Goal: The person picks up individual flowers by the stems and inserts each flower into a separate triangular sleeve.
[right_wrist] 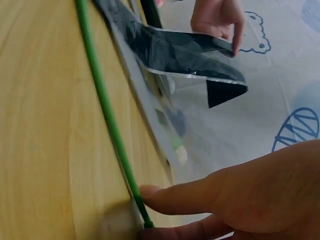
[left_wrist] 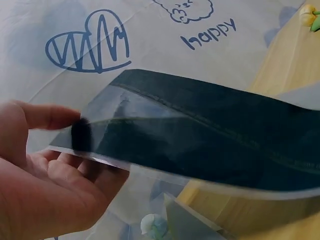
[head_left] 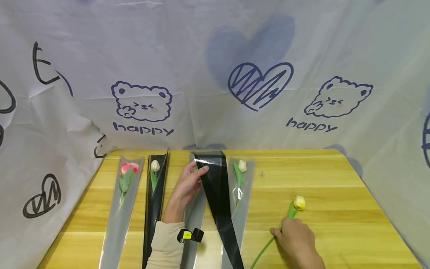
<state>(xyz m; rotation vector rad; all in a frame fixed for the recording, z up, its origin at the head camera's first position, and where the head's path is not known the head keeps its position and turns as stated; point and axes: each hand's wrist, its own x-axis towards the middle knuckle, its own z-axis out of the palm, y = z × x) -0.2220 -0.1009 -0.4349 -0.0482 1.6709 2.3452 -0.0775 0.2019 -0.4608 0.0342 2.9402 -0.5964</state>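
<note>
My left hand [head_left: 186, 185] pinches the top end of a black flower sleeve [head_left: 215, 186] with a clear face, thumb on one side and fingers behind. The sleeve's upper end is raised off the table, and its long tail slants down toward the near edge. In the left wrist view, the thumb presses at the corner of the sleeve [left_wrist: 200, 135]. Over to the right, a yellow tulip [head_left: 299, 203] lies on the wooden table. My right hand [head_left: 297, 237] pinches its green stem [right_wrist: 107, 110] below the bloom, between thumb and fingers.
Pink tulips [head_left: 129, 168] in a clear sleeve lie at far left, beside a white tulip [head_left: 155, 166] in a black sleeve. Another white tulip [head_left: 242, 165] in a clear sleeve lies right of the raised one. A printed cloth [head_left: 201, 112] hangs behind the wooden table [head_left: 336, 179].
</note>
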